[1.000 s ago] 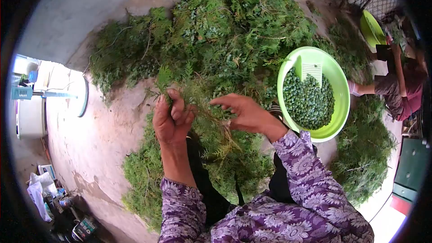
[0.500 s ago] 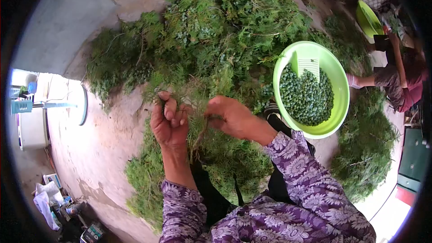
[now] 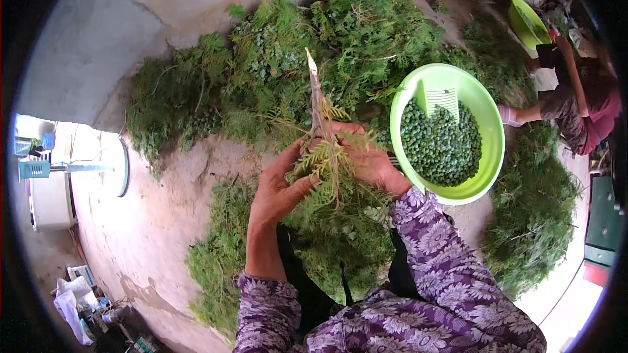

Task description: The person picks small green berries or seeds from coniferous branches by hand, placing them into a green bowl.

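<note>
Between hands closed on it, a branch points lengthwise forward, pale end foremost.

The branch hides the fingertips of the right hand; the edge crops another person.

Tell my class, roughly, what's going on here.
A person in purple floral sleeves has the left hand and right hand together at a leafy branch, its pale cut end pointing away from them. A green basin of small round green pieces stands beside them, amid heaped greenery.
</note>
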Available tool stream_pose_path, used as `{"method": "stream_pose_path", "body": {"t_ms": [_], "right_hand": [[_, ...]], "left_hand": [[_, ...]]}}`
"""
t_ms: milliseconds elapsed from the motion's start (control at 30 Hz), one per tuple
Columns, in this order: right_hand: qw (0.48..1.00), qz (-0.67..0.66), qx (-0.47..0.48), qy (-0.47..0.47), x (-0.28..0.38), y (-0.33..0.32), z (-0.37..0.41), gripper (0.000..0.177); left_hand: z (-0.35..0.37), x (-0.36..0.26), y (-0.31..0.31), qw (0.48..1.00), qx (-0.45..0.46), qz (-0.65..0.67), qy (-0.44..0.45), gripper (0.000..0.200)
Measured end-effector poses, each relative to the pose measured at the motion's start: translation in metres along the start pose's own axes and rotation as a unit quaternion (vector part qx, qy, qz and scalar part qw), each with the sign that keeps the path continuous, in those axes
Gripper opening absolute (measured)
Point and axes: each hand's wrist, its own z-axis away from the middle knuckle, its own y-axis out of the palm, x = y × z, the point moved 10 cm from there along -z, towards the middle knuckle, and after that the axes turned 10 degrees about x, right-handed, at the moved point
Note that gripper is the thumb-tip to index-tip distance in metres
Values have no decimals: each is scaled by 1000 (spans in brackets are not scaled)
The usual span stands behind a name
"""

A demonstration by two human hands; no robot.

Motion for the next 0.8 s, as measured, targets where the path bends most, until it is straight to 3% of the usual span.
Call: {"method": "stream_pose_path", "body": {"t_ms": [33, 67, 100, 133, 267, 333, 367, 433, 467, 500, 567, 667, 700, 767, 800], "right_hand": [[1000, 1, -1, -1, -12, -5, 2, 19], [982, 157, -36, -96, 7, -4, 2, 20], [931, 306, -70, -186, 28, 4, 8, 21], [963, 264, 37, 32, -6, -4, -10, 21], [960, 275, 59, 16, -13, -9, -10, 22], [866, 495, 65, -2, -11, -13, -13, 29], [866, 495, 65, -2, -10, -21, -11, 29], [924, 365, -26, 106, 6, -36, -13, 29], [948, 283, -73, 125, 2, -50, -11, 23], [948, 284, -72, 124, 5, -53, -10, 23], [972, 163, -144, 92, 14, -69, -3, 20], [963, 155, -221, -3, 32, -85, 5, 19], [952, 134, -269, -51, 43, -92, 13, 18], [956, 78, -283, -20, 41, -95, 17, 18], [955, 87, -284, -31, 45, -94, 18, 17]], "left_hand": [[-1, 0, 2, 1000, 2, 0, 1, 60], [0, -3, 3, 999, -2, -31, -11, 60], [0, -5, 4, 998, -6, -62, -23, 61], [-1, -2, 5, 995, -19, -77, -58, 54], [-1, 2, 4, 995, -55, -64, -52, 37], [-1, -8, -1, 982, -96, -158, 34, 26], [-1, -6, -2, 982, -96, -158, 34, 26], [3, 4, -11, 966, -131, -220, -37, 21], [4, -8, -9, 961, -130, -243, 17, 23], [4, -10, -8, 961, -131, -244, 18, 23], [17, 12, -23, 970, -216, -77, -77, 28], [26, 1, -31, 947, -263, -102, -153, 26], [26, 6, -35, 947, -265, -102, -152, 26], [12, 2, -28, 976, -182, 109, 38, 22], [13, 3, -32, 976, -183, 108, 40, 22]]}}
